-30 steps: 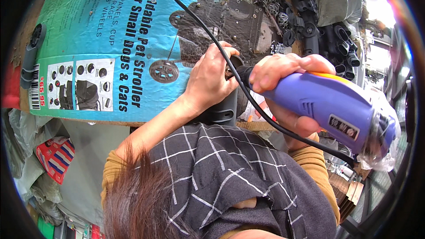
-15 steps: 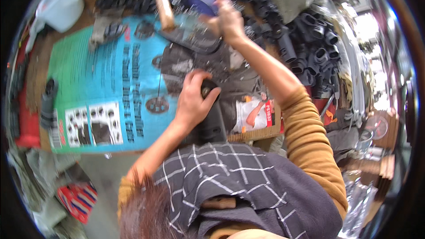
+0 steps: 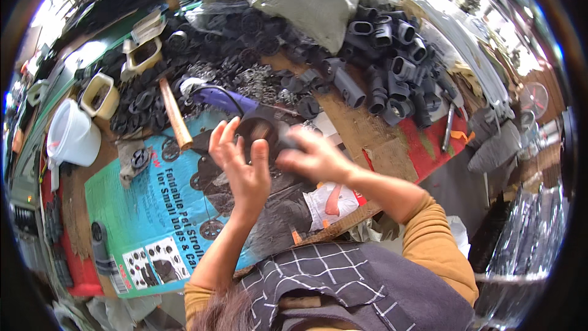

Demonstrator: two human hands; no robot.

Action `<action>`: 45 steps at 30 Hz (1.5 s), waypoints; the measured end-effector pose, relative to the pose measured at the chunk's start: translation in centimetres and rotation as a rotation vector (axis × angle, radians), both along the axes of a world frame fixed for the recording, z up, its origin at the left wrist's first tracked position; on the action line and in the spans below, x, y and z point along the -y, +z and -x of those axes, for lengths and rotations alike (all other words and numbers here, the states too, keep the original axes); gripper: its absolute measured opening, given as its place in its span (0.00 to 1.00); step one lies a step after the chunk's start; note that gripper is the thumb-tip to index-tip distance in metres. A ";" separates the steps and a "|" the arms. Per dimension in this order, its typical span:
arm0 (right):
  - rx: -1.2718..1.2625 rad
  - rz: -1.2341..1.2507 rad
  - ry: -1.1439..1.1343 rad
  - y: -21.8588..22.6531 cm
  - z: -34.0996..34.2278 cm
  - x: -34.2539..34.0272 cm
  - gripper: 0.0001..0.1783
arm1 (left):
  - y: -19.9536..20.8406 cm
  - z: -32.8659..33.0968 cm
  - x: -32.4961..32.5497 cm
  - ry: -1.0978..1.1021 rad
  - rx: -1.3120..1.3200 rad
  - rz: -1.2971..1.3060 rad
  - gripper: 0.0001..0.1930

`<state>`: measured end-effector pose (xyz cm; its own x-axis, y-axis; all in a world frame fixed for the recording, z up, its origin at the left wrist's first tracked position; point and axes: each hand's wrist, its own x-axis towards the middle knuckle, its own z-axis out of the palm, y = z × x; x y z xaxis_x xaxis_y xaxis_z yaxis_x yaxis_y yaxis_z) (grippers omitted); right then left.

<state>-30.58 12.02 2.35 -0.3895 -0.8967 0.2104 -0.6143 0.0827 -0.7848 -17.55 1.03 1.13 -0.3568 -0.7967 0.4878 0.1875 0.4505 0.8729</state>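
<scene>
In front of me, over the printed cardboard, a black plastic part [image 3: 280, 133] with a rounded end is between my hands, smeared by motion. Its right side meets the curled fingers of my right hand [image 3: 321, 158], which seems to grip it and is also blurred. My left hand [image 3: 242, 175] is raised with fingers spread and thumb up, beside the part's rounded end; whether it touches is unclear. Just beyond them lies a purple power screwdriver [image 3: 223, 99] with its thin bit pointing right. A wooden stick [image 3: 175, 115], perhaps a tool handle, lies to its left.
Black plastic fittings [image 3: 398, 67] are heaped at the far right, with metal springs [image 3: 248, 79] in the middle. A clear plastic bag [image 3: 306, 0] lies behind. At left stand a white bucket [image 3: 73, 135] and cream containers [image 3: 101, 95]. Flattened printed cardboard [image 3: 131, 193] covers the bench.
My view has shifted, showing more of the bench's far side. My right hand has come from the purple screwdriver to the black part; the screwdriver now lies down. My left hand's fingers have spread.
</scene>
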 end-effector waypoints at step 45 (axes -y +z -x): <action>-0.990 -0.089 0.189 -5.8 -3.1 26.6 0.07 | -4.4 -11.3 0.4 0.021 0.680 -0.072 0.41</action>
